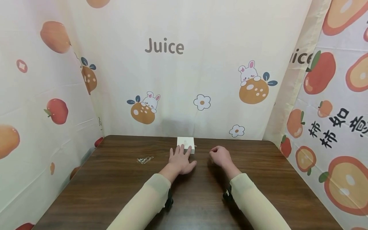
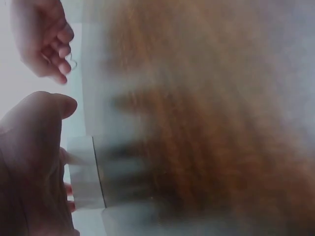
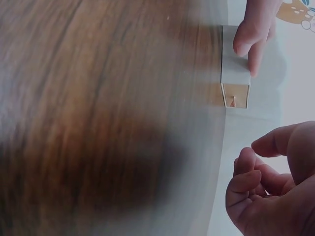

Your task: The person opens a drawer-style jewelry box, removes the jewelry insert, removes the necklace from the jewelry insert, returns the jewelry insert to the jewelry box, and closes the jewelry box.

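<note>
A small white box lies near the back edge of the table. My left hand rests on it from the front, fingers straight and spread over its top. In the right wrist view the box's end face is tan and carries a small pull tab. To the right of the box, apart from it, is my right hand, its fingers curled in and thumb close to the index finger. No object shows between those fingers. A tangled silvery chain lies on the table left of my left hand.
The dark brown wooden table ends at a fabric backdrop printed with fruit, rabbits and flowers. Similar printed curtains stand at both sides. Dark wrist devices sit under my sleeves.
</note>
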Action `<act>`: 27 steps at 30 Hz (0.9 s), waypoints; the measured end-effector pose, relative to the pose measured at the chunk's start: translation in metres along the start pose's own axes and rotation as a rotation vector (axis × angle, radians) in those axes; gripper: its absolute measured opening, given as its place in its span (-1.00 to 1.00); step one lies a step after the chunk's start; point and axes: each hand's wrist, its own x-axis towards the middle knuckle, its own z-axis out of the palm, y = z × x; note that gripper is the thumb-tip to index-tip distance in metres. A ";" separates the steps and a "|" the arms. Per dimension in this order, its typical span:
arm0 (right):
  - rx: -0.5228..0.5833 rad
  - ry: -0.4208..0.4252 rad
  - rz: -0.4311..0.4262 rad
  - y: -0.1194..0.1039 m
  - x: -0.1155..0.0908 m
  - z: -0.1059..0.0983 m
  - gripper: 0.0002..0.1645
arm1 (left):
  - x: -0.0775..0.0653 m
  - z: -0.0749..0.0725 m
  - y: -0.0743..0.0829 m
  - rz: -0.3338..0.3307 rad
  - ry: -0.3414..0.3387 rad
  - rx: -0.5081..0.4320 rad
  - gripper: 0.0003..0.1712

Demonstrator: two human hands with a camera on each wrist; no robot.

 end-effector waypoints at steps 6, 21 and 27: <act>0.006 -0.010 -0.005 0.001 -0.002 0.000 -0.65 | 0.013 -0.001 -0.005 -0.030 -0.042 -0.017 -0.03; 0.031 -0.025 -0.005 0.002 -0.004 0.000 -0.65 | 0.009 -0.010 -0.009 -0.007 -0.021 -0.024 0.02; 0.011 -0.025 -0.048 0.001 -0.012 -0.005 -0.67 | 0.004 -0.012 -0.011 0.041 0.024 -0.020 0.07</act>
